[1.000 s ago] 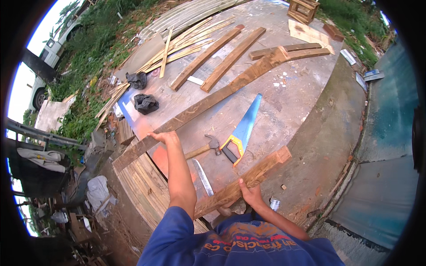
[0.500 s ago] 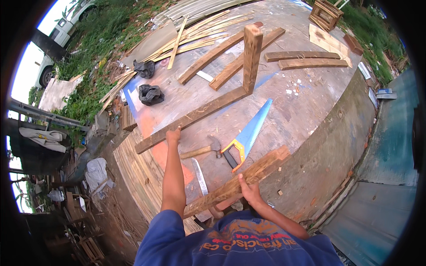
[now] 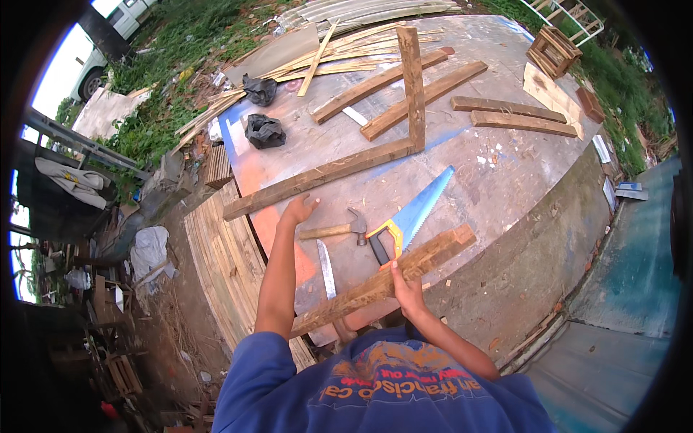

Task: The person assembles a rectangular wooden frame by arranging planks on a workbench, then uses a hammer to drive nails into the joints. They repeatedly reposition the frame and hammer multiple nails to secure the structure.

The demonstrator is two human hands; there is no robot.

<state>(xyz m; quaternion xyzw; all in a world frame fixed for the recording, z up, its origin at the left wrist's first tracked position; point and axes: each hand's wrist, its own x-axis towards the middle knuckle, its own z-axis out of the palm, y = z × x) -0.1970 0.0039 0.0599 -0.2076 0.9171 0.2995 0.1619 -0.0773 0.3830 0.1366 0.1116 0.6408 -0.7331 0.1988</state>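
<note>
My left hand [image 3: 299, 209] is off the wood with its fingers apart, just in front of a long brown beam [image 3: 317, 177]. At its right end that beam meets a second beam [image 3: 413, 86], forming an L. My right hand [image 3: 408, 291] grips a thick wooden beam [image 3: 375, 285] that slants across in front of my body, its left end beside my left forearm. Between the hands lie a claw hammer [image 3: 328, 232] with a wooden handle and a handsaw [image 3: 419, 209] with a blue blade and yellow-black handle. A machete blade [image 3: 326, 268] lies left of the held beam.
Beams [image 3: 426, 99] and shorter pieces [image 3: 523, 121] lie farther off on the board surface [image 3: 476, 187]. Two black plastic bags [image 3: 265, 131] sit by thin strips [image 3: 317, 61]. Stacked planks [image 3: 224, 252] are at the left. A wooden crate [image 3: 554, 50] stands far right.
My left hand has let go of the L's long beam and drawn back a little. The L's other beam, whose end face showed before, now looks tipped over flatter. My right hand keeps its beam.
</note>
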